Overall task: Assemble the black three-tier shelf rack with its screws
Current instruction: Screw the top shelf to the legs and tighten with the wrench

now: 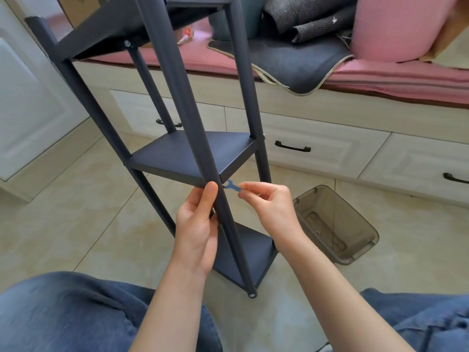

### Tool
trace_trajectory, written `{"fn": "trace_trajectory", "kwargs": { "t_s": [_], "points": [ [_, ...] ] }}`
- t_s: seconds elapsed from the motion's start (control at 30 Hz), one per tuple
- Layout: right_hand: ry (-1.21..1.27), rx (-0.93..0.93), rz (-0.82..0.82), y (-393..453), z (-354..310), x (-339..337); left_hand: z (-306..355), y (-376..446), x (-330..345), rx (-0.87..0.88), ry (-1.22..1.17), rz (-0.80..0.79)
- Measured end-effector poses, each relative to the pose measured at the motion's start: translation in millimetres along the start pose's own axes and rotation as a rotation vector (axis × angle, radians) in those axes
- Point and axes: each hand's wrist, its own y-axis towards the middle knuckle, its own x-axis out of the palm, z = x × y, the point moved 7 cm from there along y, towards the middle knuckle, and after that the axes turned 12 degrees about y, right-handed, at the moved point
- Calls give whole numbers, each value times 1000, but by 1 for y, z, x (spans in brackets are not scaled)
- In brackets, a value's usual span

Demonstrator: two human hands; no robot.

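Left hand (196, 224) grips rack post (193, 123) — right hand (269, 204) pinches wrench (232, 186).

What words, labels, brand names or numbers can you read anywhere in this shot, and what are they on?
None can be read.
The shelf rack, the small blue wrench and the clear plastic bin show no lettering.
The small packet on the pink cushion is too blurred to tell.
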Motion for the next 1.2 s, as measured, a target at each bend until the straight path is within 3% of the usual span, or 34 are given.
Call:
{"fn": "trace_trajectory", "kwargs": {
  "t_s": [0.37, 0.47, 0.57, 0.7, 1.2],
  "points": [
    [84, -31, -75, -4, -5, 13, 13, -8, -6, 136, 397, 254],
    [74, -52, -73, -3, -6, 13, 22, -11, -13, 312, 677, 315],
    [77, -52, -77, -3, -5, 12, 33, -9, -7, 530, 871, 222],
    [78, -50, -98, -2, -5, 11, 33, -4, 0, 547, 846, 72],
    [-13, -25, -81, -1, 6, 26, 39, -9, -1, 537, 851, 145]
  ]
}}
